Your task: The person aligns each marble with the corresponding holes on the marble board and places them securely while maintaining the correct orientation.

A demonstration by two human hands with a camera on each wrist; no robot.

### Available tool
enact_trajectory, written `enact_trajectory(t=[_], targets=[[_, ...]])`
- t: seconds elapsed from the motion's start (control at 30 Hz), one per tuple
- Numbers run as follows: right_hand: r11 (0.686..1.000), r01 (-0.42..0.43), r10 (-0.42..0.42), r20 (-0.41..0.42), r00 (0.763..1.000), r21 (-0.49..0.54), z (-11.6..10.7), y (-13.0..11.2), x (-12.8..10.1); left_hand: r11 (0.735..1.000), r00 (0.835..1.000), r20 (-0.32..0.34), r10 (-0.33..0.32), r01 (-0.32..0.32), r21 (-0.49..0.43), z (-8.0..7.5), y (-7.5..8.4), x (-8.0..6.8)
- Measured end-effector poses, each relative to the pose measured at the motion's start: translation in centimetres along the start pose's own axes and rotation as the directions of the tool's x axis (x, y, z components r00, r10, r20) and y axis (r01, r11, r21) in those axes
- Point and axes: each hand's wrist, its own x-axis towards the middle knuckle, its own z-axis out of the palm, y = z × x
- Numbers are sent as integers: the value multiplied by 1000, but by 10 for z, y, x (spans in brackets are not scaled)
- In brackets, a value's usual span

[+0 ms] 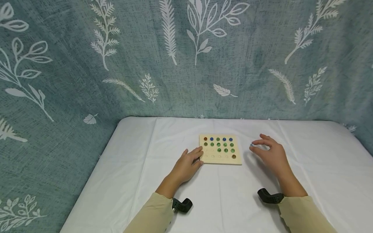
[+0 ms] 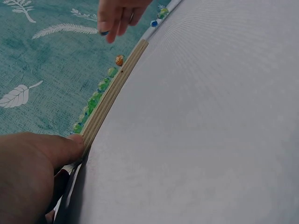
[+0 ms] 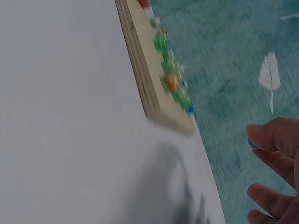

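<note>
A: What is the left hand doing?

B: It rests on the white cloth, fingers lightly bent, with the fingertips touching the left edge of the wooden board. It holds nothing; the left wrist view shows a thumb pressed against the board's corner.

A: And what lies to the right of those fingers?

B: The board itself, nearly square, lying flat. Its far rows hold marbles, mostly green, with blue ones and an orange one at the back. The near rows are mostly empty holes, apart from one brown marble in the near right corner.

A: Then the right hand?

B: It hovers just off the board's right edge, apart from it. Thumb and forefinger pinch a small blue marble, the other fingers spread loosely.

A: So which way are the empty holes from that marble?

B: To the left of the fingertips and slightly nearer the person. The right hand is the closer one, and nothing stands between.
</note>
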Motion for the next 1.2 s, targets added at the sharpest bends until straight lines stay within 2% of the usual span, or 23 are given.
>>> enact_trajectory(t=[0.27,0.53,0.77,1.2], targets=[[997,19,-21,26,999,74,49,-33,0,1000,1000,4,-4,4,-3,0,-1,0],[993,100,-103,47,994,70,81,-40,0,1000,1000,6,12,-12,10,-1,-1,0],[992,123,-123,28,992,7,96,-41,2,1000,1000,6,19,-19,19,-2,-1,-1],[974,190,-189,20,982,-127,109,-50,5,1000,1000,16,10,-10,17,-2,-1,2]])
